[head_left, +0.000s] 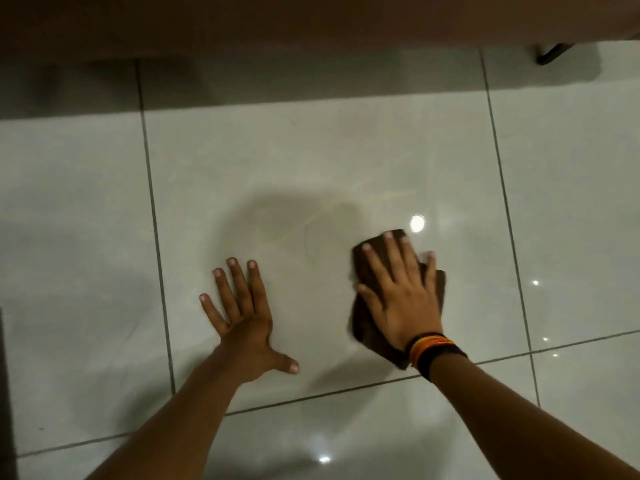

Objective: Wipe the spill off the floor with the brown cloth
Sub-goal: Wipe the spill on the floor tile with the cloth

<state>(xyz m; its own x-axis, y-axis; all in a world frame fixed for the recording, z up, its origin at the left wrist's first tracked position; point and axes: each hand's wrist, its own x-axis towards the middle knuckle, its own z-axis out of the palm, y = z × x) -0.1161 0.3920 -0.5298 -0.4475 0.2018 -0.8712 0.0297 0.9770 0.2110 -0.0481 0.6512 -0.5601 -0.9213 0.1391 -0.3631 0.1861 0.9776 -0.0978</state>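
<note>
Forearms are coming in from the bottom edge, and both hands are lying on the floor (pixel 571 188), on one large glossy tile. The left hand (pixel 242 317) is resting flat on the bare tile with its fingers (pixel 239 282) spread open, holding nothing, probably as a support. The right hand (pixel 398 292), with striped bands (pixel 433 349) at the wrist, is pressing palm-down on the brown cloth (pixel 363 323); its fingers are stretched flat over the cloth, not curled around it. The cloth is lying crumpled under this hand, its long axis going from the wrist away towards the fingertips.

Spill (pixel 311 237) is showing only as a faint curved streak and a dull patch; it is hard to be sure because of the shadow and the glare. It is lying forward and to the left of the cloth, between the two hands, so the right hand is nearer and the wipe should be going leftwards. Beyond, a dark piece of furniture (pixel 311 22) is shading the floor. No writing is readable.
</note>
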